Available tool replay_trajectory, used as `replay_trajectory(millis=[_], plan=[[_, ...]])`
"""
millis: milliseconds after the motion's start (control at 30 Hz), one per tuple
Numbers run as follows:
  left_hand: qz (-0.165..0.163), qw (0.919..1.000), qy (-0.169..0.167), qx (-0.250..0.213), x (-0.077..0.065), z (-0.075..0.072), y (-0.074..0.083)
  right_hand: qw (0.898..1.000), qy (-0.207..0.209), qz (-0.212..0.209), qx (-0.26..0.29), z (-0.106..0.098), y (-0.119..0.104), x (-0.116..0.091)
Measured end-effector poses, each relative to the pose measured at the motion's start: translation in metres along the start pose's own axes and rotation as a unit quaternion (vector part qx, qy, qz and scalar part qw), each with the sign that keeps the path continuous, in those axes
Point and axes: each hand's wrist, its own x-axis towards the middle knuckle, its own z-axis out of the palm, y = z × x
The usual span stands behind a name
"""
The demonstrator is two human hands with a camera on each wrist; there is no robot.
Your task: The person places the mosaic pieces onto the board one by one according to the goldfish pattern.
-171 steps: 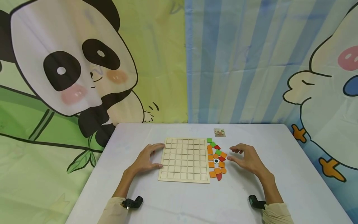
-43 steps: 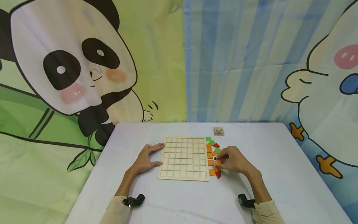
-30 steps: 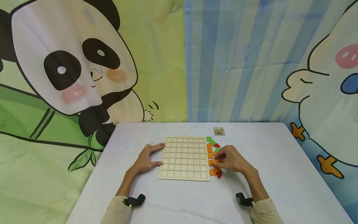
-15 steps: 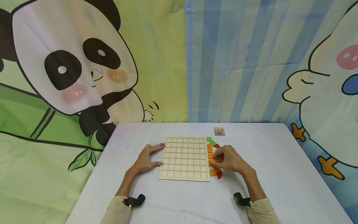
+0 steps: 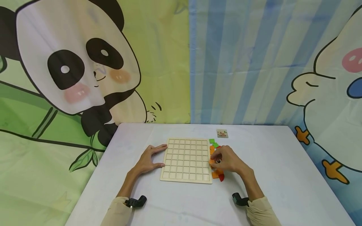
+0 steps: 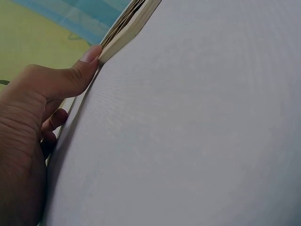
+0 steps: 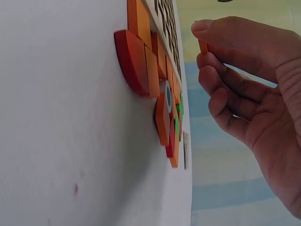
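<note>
A pale wooden grid board [image 5: 188,160] lies flat on the table, its cells bare. At its left edge my left hand [image 5: 147,159] rests, thumb and fingers spread apart; in the left wrist view the thumb tip touches the board's rim. Between thumb and index finger my right hand [image 7: 254,80] pinches a small orange tile [image 7: 203,45], seen edge-on there and raised off the table. In the head view this hand is over the tile pile by the board's right edge and covers part of it. A red quarter-round tile [image 7: 134,61] lies in the pile.
Along the board's right side lie several loose tiles, among them a green one [image 5: 211,141], orange ones [image 5: 215,175] and a white eye-patterned piece [image 7: 168,96]. Behind them lies a small pattern card [image 5: 222,133]. A printed curtain stands behind the white table [image 5: 181,204].
Since the earliest frame my right hand has taken a round orange tile from the pile's right side and moved left toward the board. My left hand stays at the board's edge.
</note>
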Motion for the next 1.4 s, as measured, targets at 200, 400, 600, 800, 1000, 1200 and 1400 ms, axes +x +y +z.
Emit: replay_trajectory(millis=[200,400,600,800,1000,1200,1400], plan=[[0.003,1.0000,0.004,0.005,-0.002,0.000,-0.001,1.000,-0.007,-0.011,0.021,0.008,-0.008,0.008],[0.002,1.0000,0.002,0.004,0.000,0.001,-0.001,1.000,-0.006,-0.008,0.028,0.016,-0.013,0.014],[0.000,1.0000,0.003,0.005,0.000,0.001,-0.001,0.999,-0.001,-0.028,0.038,0.023,-0.013,0.016],[-0.002,1.0000,0.004,0.006,0.000,0.001,-0.001,0.998,0.006,-0.049,0.041,0.028,-0.015,0.023],[-0.004,1.0000,0.003,0.005,0.000,0.001,-0.001,0.998,0.003,-0.046,0.033,0.032,-0.016,0.027],[-0.006,1.0000,0.005,0.005,-0.001,0.000,0.001,0.999,-0.011,-0.017,0.044,0.036,-0.021,0.030],[-0.007,1.0000,0.002,0.003,-0.001,0.000,0.003,0.999,-0.017,-0.001,0.050,0.040,-0.025,0.033]])
